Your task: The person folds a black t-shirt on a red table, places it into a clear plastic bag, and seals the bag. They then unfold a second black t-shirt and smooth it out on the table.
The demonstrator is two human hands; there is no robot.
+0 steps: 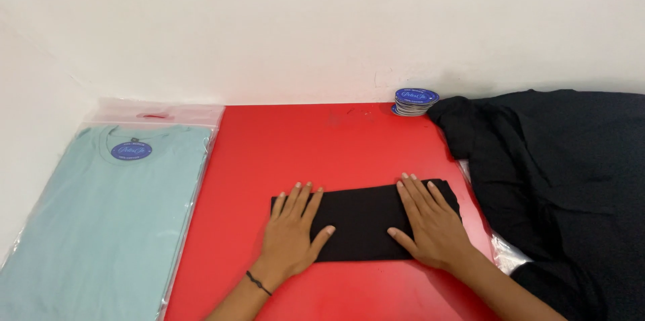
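Nearest you, both your forearms come in from the six o'clock edge onto the red bench (pixel 282 140). Your left wrist wears a thin dark band (pixel 258 283).

Your left hand (pixel 293 230) lies palm down, fingers spread and pointing toward twelve o'clock, flat on the left end of a folded black garment (pixel 359 227); its grip is open, holding nothing, only pressing. Your right hand (pixel 428 219) lies the same way on the right end of the fold, fingers straight and slightly fanned, thumb pointing toward nine o'clock; that grip is open too, closed around nothing. The garment is a neat long rectangle lying crosswise on the bench, near its middle and a little toward three o'clock, with both hands on it and a bare strip of cloth between them.

At three o'clock from the fold, a loose heap of black cloth (pixel 557 180) spreads over the bench's right side, its edge just beside the fold's right end. A bit of clear plastic (pixel 505 252) shows under that heap.

At nine o'clock, well apart from your hands, lies a pale green shirt in a clear plastic bag (pixel 107 213), with a round blue label at its collar.

Farthest, at about one o'clock against the white wall (pixel 302 25), sits a small stack of round blue stickers (pixel 415 101), just beside the heap's top edge.
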